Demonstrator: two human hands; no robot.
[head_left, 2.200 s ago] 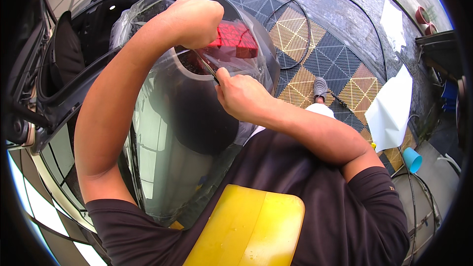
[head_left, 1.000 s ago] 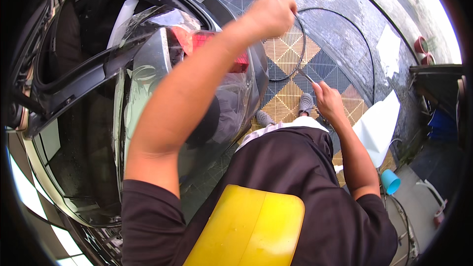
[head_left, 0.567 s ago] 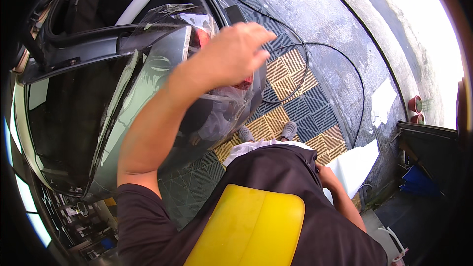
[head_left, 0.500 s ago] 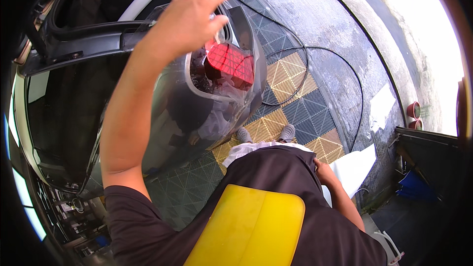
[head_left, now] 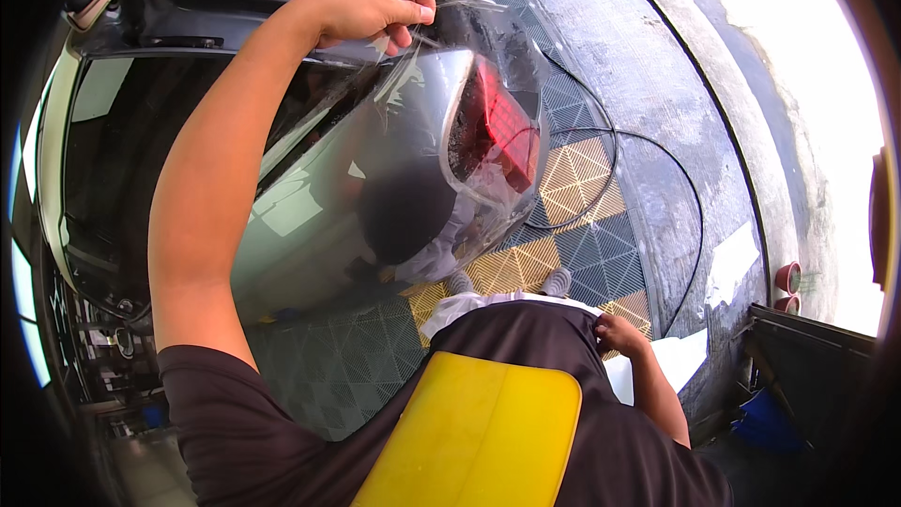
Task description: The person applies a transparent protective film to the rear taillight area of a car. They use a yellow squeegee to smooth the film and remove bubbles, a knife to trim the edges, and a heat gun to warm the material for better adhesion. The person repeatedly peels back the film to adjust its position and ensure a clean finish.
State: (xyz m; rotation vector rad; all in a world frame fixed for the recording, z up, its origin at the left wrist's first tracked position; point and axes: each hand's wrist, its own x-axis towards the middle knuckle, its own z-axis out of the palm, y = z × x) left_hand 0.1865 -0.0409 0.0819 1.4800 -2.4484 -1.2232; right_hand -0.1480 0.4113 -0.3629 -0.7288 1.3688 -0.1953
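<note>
My left hand is reached out over the rear corner of a grey car, its thumb and fingers pinched on the edge of a clear plastic film. The film hangs in wrinkled folds from my fingers and drapes across the body panel. Beneath it, the red tail light shows through, with wet-looking spots around it. Down at my right hip, my right hand is closed with its fingers curled against my dark shirt; what it grips, if anything, is hidden.
A black hose loops over the grey and tan floor tiles. White sheets lie to the right, near a dark stand. Flowerpots stand beyond. A yellow flat panel sits before my chest.
My left fingers, extended before, are now pinched on the film edge, and the film is raised and stretched near the tail light. The whole view has shifted; my right hand stays by my hip.
</note>
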